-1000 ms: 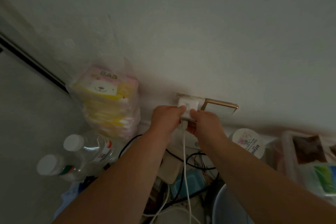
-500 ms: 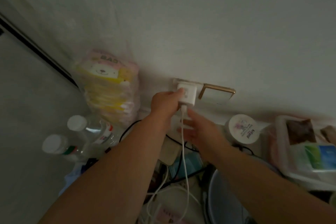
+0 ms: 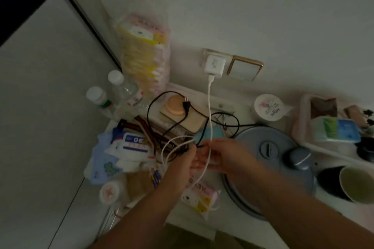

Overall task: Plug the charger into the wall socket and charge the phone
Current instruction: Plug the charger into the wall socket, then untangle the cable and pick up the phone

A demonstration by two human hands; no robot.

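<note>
Crowding the counter from edge to edge, clutter leaves almost no bare surface; the largest piece, 1 grey-blue round lid, sits right of centre. 1 tall stack of tissue packs stands against the wall, 2 white-capped bottles just left of it. 2 hands meet at centre: left hand and right hand both pinching 1 white cable, blurred. That cable runs up to 1 white charger, seated in the wall socket, 1 gold-framed switch touching its right side. No phone is visible. Open room exists only along the wall above
</note>
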